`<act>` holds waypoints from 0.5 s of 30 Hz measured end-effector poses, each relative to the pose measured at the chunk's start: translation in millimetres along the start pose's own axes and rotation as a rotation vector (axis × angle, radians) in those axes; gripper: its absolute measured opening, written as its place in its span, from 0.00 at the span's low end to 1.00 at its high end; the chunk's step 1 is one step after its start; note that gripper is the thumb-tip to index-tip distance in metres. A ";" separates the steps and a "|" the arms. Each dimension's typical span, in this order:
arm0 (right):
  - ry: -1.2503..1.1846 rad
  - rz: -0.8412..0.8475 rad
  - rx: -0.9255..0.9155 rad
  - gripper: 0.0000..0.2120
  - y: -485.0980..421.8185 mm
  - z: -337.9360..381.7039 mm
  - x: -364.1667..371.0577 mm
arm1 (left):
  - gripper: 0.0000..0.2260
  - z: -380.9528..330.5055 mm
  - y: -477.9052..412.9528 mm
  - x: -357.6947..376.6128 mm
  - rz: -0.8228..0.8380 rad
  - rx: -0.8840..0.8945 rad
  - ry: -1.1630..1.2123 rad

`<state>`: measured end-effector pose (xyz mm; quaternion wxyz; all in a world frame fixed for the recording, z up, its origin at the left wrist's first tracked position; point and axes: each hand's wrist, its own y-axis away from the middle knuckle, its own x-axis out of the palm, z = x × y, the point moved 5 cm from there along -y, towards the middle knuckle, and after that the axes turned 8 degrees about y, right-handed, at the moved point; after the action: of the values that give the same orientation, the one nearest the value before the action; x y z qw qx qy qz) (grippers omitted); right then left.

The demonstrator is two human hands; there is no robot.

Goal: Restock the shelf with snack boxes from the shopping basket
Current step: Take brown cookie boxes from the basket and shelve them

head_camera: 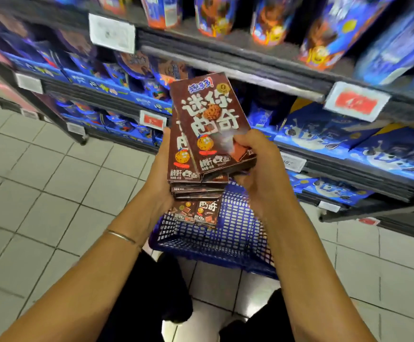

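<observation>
Both hands hold a stack of brown snack boxes in front of the shelf. My left hand (162, 174) grips the stack (185, 166) from its left side and underneath. My right hand (257, 164) pinches the lower right corner of the top brown box (211, 119), which is lifted and slightly skewed over the others. Below the hands, a blue shopping basket (230, 238) sits on the floor with two more brown boxes (196, 213) standing against its far wall. A dark gap (267, 99) shows on the shelf behind the top box.
Shelves (250, 72) packed with blue cookie packs run from left to upper right, with price tags on the rails. Pale tiled floor (40, 188) spreads to the left. My dark trousers and shoes are below the basket.
</observation>
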<state>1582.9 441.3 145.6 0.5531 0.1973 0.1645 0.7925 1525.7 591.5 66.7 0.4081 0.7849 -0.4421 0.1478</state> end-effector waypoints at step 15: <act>0.053 0.105 -0.137 0.04 280.2 337.0 -6.7 | 0.29 -195.5 286.5 258.0 0.058 -0.043 -0.054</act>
<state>1524.2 355.7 571.5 0.5187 0.1465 0.1139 0.8346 1463.4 515.3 487.5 0.4084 0.7664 -0.4789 0.1286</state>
